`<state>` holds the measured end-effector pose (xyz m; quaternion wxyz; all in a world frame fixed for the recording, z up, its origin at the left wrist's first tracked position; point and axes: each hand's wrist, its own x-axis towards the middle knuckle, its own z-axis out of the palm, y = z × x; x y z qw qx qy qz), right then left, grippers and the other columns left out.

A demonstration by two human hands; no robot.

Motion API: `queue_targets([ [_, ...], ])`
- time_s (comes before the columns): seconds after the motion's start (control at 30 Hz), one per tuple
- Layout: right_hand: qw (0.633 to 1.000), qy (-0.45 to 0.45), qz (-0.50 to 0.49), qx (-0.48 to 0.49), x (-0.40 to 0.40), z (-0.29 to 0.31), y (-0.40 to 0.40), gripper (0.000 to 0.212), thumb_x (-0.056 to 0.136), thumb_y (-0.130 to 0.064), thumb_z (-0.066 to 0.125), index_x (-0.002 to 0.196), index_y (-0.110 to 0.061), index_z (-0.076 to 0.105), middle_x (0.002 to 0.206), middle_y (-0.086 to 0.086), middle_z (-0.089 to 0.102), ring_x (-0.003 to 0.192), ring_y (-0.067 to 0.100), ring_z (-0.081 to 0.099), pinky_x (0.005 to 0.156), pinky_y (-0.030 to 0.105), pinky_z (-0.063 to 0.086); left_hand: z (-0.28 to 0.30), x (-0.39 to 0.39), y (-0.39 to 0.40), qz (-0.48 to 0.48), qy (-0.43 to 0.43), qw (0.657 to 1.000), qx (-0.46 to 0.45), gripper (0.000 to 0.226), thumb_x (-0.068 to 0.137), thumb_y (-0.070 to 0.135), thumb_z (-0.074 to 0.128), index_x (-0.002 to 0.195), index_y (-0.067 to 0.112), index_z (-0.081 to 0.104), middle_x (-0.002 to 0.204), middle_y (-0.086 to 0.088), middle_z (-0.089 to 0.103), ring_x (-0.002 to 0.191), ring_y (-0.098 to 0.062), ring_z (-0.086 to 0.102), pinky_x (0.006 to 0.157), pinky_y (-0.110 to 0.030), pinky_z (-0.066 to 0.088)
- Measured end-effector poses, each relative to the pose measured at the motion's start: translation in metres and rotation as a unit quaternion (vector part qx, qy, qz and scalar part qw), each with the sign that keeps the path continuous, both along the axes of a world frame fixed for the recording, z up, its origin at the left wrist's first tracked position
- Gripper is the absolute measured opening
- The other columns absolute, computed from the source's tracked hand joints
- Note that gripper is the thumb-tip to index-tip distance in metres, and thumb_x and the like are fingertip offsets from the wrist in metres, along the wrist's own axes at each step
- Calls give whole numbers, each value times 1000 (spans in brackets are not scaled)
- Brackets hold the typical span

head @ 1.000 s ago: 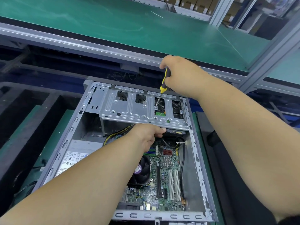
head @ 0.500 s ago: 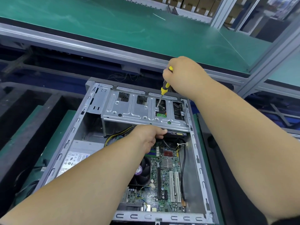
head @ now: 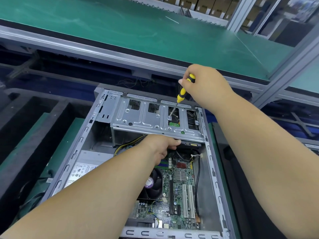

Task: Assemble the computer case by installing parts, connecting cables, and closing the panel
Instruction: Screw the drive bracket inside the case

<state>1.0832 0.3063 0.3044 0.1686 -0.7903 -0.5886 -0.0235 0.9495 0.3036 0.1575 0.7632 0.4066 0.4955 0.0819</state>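
The case [head: 211,163] lies open on its side, and the right hand [head: 205,85] grips a screwdriver [head: 181,94] whose tip sits on a screw [head: 169,117] in a cutout of the drive cage [head: 146,121]. The left hand [head: 159,146] reaches under the cage's near edge, its fingers curled around what looks like the drive [head: 190,144] there. The shaft leans, so the tip could likely cam out and strip the screw or drop it onto the board [head: 181,192]; if the left hand eases, the holes may misalign.
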Motion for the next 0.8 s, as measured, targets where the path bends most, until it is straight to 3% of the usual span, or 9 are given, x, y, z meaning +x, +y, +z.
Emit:
queue_targets([
  [0.07,1000,9,3,1,1,0,-2,20,97,-41,56,95,-21,59,78,-4,57,76,23,55,63,33,37,-1,0,2,-10,11,1000,0,16,83,19,77,91,9,68,88,-4,66,52,-10,23,52,-15,37],
  [0.13,1000,18,4,11,1,0,-5,20,97,-40,56,93,-21,59,78,-3,58,76,23,56,64,33,39,1,-1,2,-25,19,1000,-1,19,84,21,76,98,11,68,81,-3,66,48,-7,25,42,-15,28],
  [0.3,998,40,-2,56,2,3,-14,23,97,-41,57,92,-19,60,72,-4,55,70,20,52,61,32,38,21,-14,1,-172,94,979,64,42,84,51,70,100,12,64,80,-2,59,52,-8,39,55,-22,31],
  [0.37,995,57,-8,78,3,6,-20,22,97,-40,57,90,-20,60,68,-6,51,64,15,48,59,31,36,33,-20,1,-301,175,919,186,40,87,56,63,87,17,64,79,2,63,62,-10,49,62,-26,37],
  [0.43,990,88,-13,114,4,8,-28,22,96,-39,57,87,-20,60,65,-7,48,61,13,44,59,31,37,43,-24,2,-367,220,853,298,39,91,53,58,73,19,65,70,6,64,64,-11,54,60,-26,38],
  [0.5,979,127,-22,155,5,7,-38,22,95,-39,57,85,-20,60,65,-8,46,61,13,42,60,31,39,50,-27,4,-326,188,867,326,35,93,39,58,65,19,65,57,8,62,60,-13,54,58,-25,37],
  [0.57,966,169,-42,192,7,5,-47,25,94,-41,57,82,-19,59,64,-8,43,61,12,40,58,30,36,53,-27,9,-191,130,925,302,31,93,23,54,65,17,65,48,8,60,60,-15,53,58,-25,37],
  [0.67,937,258,-65,227,9,2,-59,26,91,-42,58,75,-21,58,61,-10,38,58,11,35,58,29,31,54,-24,14,13,-3,983,182,30,100,21,44,82,12,66,58,2,65,48,-12,38,50,-25,27],
  [0.8,908,339,-67,237,7,-3,-67,26,87,-42,60,73,-20,59,61,-6,38,59,17,34,58,33,29,51,-21,17,117,-193,974,-19,36,105,27,37,97,3,62,74,-9,71,38,-5,23,44,-17,20],
])
